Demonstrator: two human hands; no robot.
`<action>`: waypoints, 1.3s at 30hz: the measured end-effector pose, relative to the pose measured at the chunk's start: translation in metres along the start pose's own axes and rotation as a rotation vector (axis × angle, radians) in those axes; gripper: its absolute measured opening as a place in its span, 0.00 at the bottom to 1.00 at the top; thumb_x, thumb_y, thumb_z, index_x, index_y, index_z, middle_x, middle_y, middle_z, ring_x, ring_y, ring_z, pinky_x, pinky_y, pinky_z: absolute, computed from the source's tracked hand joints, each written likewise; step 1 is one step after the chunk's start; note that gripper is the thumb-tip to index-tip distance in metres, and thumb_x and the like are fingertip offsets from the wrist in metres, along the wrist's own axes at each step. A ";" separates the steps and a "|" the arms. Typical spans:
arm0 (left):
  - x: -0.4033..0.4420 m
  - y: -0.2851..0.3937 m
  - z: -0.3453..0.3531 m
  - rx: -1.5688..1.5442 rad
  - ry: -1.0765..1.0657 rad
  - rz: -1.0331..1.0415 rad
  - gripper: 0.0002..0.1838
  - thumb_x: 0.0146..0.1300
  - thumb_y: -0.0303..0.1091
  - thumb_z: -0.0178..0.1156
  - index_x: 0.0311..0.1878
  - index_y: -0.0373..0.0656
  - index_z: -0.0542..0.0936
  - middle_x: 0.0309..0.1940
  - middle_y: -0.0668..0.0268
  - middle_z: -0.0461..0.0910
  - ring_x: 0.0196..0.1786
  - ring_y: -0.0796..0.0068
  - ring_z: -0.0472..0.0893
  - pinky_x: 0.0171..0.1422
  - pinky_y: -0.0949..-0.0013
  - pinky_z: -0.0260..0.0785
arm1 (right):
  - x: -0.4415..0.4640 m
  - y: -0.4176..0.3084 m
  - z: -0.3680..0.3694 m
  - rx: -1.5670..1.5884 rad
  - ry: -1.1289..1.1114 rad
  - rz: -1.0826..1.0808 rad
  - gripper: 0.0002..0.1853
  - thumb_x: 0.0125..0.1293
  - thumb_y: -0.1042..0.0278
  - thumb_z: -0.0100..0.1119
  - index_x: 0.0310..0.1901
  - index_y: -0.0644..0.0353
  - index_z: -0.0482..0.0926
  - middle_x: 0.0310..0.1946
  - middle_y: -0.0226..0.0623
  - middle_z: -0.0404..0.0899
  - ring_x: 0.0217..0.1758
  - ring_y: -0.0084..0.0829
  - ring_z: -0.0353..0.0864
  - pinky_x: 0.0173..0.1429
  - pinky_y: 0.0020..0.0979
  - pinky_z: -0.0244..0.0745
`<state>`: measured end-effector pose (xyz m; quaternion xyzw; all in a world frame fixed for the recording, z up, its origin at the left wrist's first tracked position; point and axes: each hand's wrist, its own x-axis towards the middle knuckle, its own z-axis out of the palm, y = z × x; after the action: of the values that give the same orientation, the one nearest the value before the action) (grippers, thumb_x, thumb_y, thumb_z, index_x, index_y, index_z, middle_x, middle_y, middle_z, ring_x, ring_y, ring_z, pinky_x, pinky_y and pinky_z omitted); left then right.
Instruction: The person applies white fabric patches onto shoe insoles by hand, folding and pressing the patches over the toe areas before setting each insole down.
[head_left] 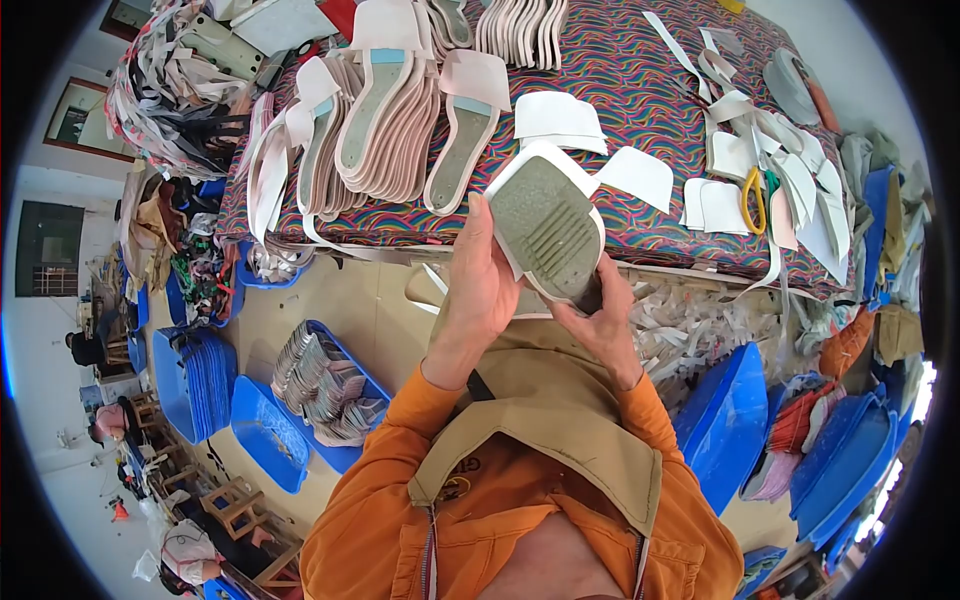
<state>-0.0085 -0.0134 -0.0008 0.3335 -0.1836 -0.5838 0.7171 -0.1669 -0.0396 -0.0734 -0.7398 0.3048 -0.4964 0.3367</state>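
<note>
Both hands hold up one grey-green sole piece (pixel 550 225) with a white edge and ridges across it, tilted above the table's front edge. My left hand (pixel 482 285) grips its left side, thumb pointing up. At the lower right end, my right hand (pixel 603 318) has its fingers closed round the piece. Just behind it on the table lie white curved pieces (pixel 560 118) and another white piece (pixel 637 178). To the left are stacked pinkish insoles (pixel 392 140) and a single insole (pixel 467 140) with a pale upper band.
The table (pixel 620 60) has a colourful wavy cloth. Yellow-handled scissors (pixel 752 200) lie at its right among white strips. Blue tubs (pixel 195 385) stand on the floor at left, one holding stacked pieces (pixel 325 385); more blue tubs (pixel 722 420) stand at right. Scraps lie under the table.
</note>
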 end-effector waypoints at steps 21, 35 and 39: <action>-0.005 0.002 -0.006 -0.063 0.053 -0.071 0.31 0.83 0.54 0.37 0.72 0.36 0.67 0.66 0.57 0.76 0.66 0.65 0.78 0.71 0.55 0.72 | 0.000 0.000 -0.013 0.016 -0.140 0.095 0.36 0.52 0.73 0.77 0.64 0.66 0.72 0.49 0.48 0.84 0.50 0.41 0.88 0.54 0.35 0.80; -0.012 -0.015 -0.014 0.173 -0.372 -0.089 0.27 0.81 0.43 0.48 0.75 0.36 0.66 0.70 0.58 0.73 0.70 0.60 0.74 0.78 0.56 0.61 | 0.014 0.007 -0.009 0.477 0.118 0.383 0.31 0.60 0.67 0.71 0.64 0.67 0.72 0.49 0.40 0.83 0.48 0.31 0.84 0.54 0.31 0.78; -0.019 -0.038 0.002 0.783 -0.284 0.179 0.29 0.71 0.32 0.60 0.74 0.36 0.69 0.65 0.57 0.77 0.67 0.62 0.77 0.74 0.61 0.64 | 0.038 -0.013 -0.007 0.871 0.190 0.571 0.28 0.64 0.64 0.68 0.63 0.67 0.74 0.47 0.37 0.83 0.48 0.27 0.80 0.55 0.28 0.76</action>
<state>-0.0418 0.0006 -0.0231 0.4798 -0.5165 -0.4456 0.5518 -0.1596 -0.0630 -0.0414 -0.3707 0.2888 -0.5306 0.7054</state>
